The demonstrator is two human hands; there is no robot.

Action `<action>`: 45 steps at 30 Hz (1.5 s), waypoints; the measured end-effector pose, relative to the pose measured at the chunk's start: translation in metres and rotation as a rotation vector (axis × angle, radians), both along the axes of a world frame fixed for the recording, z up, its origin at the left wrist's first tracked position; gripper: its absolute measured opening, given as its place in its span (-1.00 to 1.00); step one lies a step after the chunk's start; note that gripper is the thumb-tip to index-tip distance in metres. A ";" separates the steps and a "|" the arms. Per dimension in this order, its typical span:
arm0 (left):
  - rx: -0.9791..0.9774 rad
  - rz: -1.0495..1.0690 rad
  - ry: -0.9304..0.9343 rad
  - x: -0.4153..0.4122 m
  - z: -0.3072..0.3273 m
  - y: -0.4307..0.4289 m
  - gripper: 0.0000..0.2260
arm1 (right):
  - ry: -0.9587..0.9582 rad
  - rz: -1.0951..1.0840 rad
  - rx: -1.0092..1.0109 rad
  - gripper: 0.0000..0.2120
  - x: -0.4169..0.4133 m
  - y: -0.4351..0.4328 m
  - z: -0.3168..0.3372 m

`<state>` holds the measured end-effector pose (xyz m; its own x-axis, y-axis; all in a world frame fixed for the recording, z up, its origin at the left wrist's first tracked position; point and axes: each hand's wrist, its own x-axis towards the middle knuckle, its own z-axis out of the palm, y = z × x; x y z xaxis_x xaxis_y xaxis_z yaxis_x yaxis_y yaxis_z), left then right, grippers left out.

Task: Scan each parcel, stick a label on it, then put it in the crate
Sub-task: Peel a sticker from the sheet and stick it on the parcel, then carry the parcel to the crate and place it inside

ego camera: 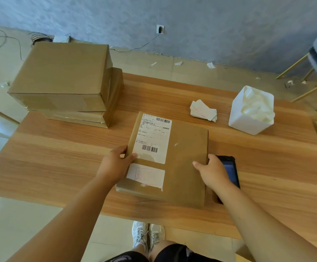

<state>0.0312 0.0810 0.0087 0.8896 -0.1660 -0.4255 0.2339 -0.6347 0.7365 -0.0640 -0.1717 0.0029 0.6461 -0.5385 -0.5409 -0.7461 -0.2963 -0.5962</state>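
A flat brown parcel [184,157] lies in the middle of the wooden table [59,157]. It carries a white shipping label with barcodes [154,137] and a smaller white sticker with red print [146,175] below it. My left hand [116,163] grips the parcel's left edge, thumb on top. My right hand [213,172] grips its right edge, thumb on the top face. A black handheld scanner [231,171] lies on the table just right of the parcel, partly under my right hand.
Two stacked brown boxes [65,80] stand at the table's back left. A pile of loose labels [203,110] and a white bin with crumpled paper [252,110] sit at the back right. No crate is in view. Paper scraps lie on the floor.
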 end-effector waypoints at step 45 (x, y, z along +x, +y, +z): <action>-0.019 0.913 -0.338 0.106 0.102 0.622 -0.89 | -0.580 0.739 0.178 -0.62 0.337 0.637 0.078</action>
<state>0.1375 0.7031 0.1106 0.7542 0.6440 -0.1283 0.4045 -0.3018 0.8633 0.2732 0.4651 0.0812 0.9830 0.1723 -0.0639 0.0194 -0.4432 -0.8962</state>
